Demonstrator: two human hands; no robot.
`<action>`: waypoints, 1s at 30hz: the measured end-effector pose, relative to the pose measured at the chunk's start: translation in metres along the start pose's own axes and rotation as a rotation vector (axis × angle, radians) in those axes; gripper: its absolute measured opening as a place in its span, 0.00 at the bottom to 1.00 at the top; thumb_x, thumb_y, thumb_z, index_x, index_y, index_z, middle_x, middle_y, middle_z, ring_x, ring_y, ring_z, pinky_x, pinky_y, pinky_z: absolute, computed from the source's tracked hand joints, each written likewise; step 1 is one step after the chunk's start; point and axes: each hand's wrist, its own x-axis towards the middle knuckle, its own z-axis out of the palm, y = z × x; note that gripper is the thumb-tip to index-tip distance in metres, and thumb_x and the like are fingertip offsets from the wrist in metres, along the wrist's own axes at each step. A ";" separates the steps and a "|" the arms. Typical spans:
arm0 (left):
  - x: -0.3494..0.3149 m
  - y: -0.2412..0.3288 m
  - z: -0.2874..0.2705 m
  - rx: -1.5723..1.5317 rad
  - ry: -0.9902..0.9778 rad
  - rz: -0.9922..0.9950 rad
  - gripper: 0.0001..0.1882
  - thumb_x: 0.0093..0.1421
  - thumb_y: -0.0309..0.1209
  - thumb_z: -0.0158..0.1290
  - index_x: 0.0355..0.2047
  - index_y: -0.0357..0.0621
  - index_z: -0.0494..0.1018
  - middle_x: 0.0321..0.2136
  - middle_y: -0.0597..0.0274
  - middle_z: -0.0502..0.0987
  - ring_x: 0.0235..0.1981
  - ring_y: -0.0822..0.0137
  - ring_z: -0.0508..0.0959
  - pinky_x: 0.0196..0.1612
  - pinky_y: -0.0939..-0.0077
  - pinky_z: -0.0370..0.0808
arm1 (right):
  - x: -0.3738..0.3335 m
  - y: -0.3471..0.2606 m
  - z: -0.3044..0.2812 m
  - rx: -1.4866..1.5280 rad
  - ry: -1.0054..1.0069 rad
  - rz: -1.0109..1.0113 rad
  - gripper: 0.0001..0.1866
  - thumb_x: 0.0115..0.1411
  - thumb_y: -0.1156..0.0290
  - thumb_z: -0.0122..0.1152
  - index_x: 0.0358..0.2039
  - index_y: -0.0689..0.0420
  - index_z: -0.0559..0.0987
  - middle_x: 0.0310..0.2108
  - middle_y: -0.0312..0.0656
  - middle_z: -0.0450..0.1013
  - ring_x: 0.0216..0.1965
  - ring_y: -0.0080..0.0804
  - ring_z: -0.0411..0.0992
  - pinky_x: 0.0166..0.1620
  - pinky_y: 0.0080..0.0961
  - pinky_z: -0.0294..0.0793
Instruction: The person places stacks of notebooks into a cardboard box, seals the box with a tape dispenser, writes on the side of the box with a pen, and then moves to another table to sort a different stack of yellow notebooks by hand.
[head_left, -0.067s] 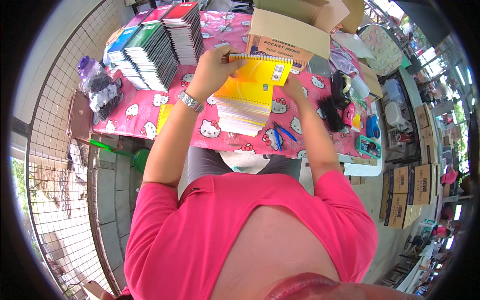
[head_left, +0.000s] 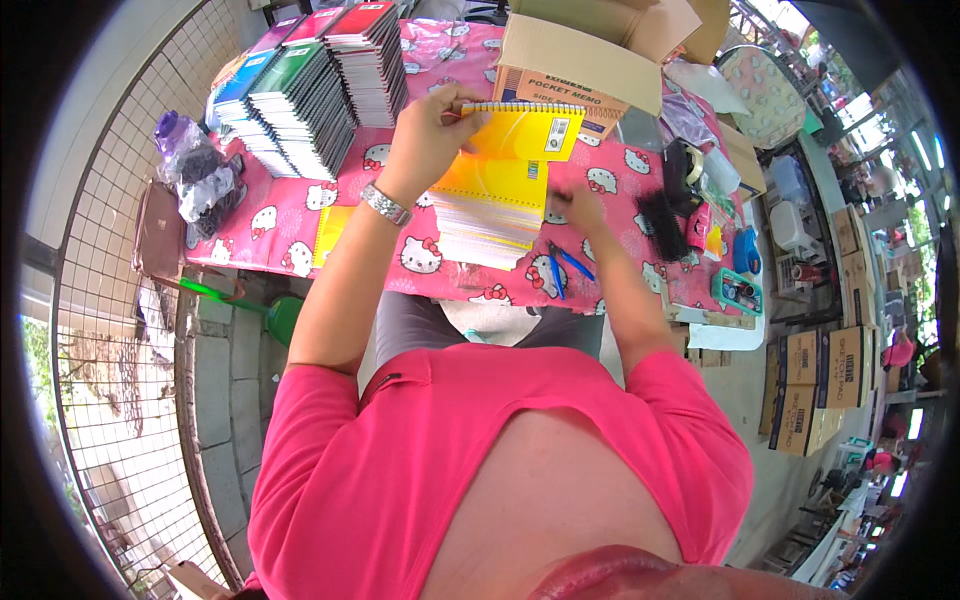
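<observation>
My left hand, with a metal watch on its wrist, grips the left end of a yellow spiral notebook, thumb on the cover. The notebook's coil edge faces away from me. Directly below it stands a stack of yellow spiral notebooks, its top cover partly hidden. My right hand is just right of the stack, apart from the held notebook; its fingers are smeared by motion. Blue-handled pliers lie on the pink patterned tablecloth near the front edge.
Tall stacks of green, blue and red spiral notebooks stand at the back left. An open cardboard box is behind the held notebook. A black brush and tape dispenser lie right. Another yellow notebook sits near my left forearm.
My right hand has moved away from the held notebook's right end, down toward me beside the stack. The held notebook has shifted slightly away from me, still in my left hand.
</observation>
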 end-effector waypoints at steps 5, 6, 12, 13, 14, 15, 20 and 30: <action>-0.020 -0.002 0.002 0.068 0.170 0.043 0.15 0.63 0.37 0.53 0.39 0.35 0.74 0.22 0.61 0.75 0.19 0.72 0.79 0.20 0.83 0.70 | -0.108 -0.048 0.047 -0.209 0.444 -0.044 0.35 0.54 0.46 0.59 0.55 0.56 0.69 0.56 0.49 0.65 0.58 0.54 0.60 0.56 0.61 0.56; -0.018 -0.002 0.006 0.108 0.163 0.024 0.15 0.63 0.37 0.53 0.39 0.35 0.74 0.22 0.61 0.75 0.19 0.72 0.79 0.20 0.83 0.70 | -0.131 -0.045 0.052 -0.248 0.419 -0.021 0.34 0.54 0.46 0.59 0.55 0.56 0.69 0.55 0.49 0.65 0.57 0.53 0.61 0.55 0.60 0.56; -0.018 0.001 0.016 0.149 0.233 0.088 0.13 0.62 0.37 0.53 0.37 0.38 0.74 0.20 0.62 0.74 0.19 0.76 0.77 0.19 0.81 0.73 | -0.133 -0.037 0.013 0.332 0.534 0.093 0.28 0.58 0.60 0.59 0.56 0.60 0.68 0.48 0.50 0.69 0.49 0.49 0.66 0.52 0.40 0.65; -0.019 -0.002 0.013 0.129 0.242 0.081 0.13 0.62 0.37 0.54 0.38 0.38 0.74 0.21 0.63 0.74 0.19 0.76 0.77 0.20 0.81 0.74 | -0.123 -0.067 -0.014 0.362 0.647 0.047 0.27 0.58 0.63 0.59 0.55 0.60 0.68 0.47 0.50 0.69 0.49 0.48 0.66 0.52 0.37 0.65; -0.022 -0.006 0.011 0.108 0.251 0.069 0.13 0.62 0.37 0.54 0.38 0.39 0.74 0.21 0.64 0.74 0.20 0.77 0.76 0.20 0.81 0.75 | -0.118 -0.112 -0.048 0.390 0.756 0.005 0.26 0.58 0.66 0.60 0.55 0.61 0.68 0.46 0.50 0.68 0.49 0.47 0.66 0.52 0.33 0.65; -0.022 -0.007 0.011 0.077 0.250 0.058 0.12 0.62 0.37 0.54 0.38 0.40 0.74 0.22 0.64 0.74 0.20 0.78 0.76 0.20 0.81 0.76 | -0.117 -0.147 -0.076 0.453 0.775 -0.102 0.26 0.58 0.65 0.60 0.55 0.61 0.68 0.46 0.50 0.68 0.48 0.46 0.66 0.51 0.35 0.65; -0.015 0.003 0.013 0.144 0.131 -0.080 0.10 0.61 0.30 0.53 0.41 0.39 0.74 0.26 0.64 0.76 0.21 0.78 0.76 0.22 0.82 0.77 | -0.099 -0.224 -0.119 0.256 0.641 -0.581 0.27 0.55 0.64 0.62 0.55 0.60 0.69 0.47 0.49 0.67 0.47 0.45 0.66 0.51 0.39 0.63; -0.021 -0.012 0.018 -0.019 0.238 0.039 0.10 0.55 0.21 0.53 0.39 0.37 0.75 0.26 0.58 0.77 0.26 0.69 0.81 0.27 0.79 0.78 | -0.085 -0.248 -0.119 0.081 0.566 -0.596 0.27 0.56 0.64 0.62 0.55 0.58 0.70 0.40 0.45 0.70 0.42 0.37 0.69 0.44 0.32 0.67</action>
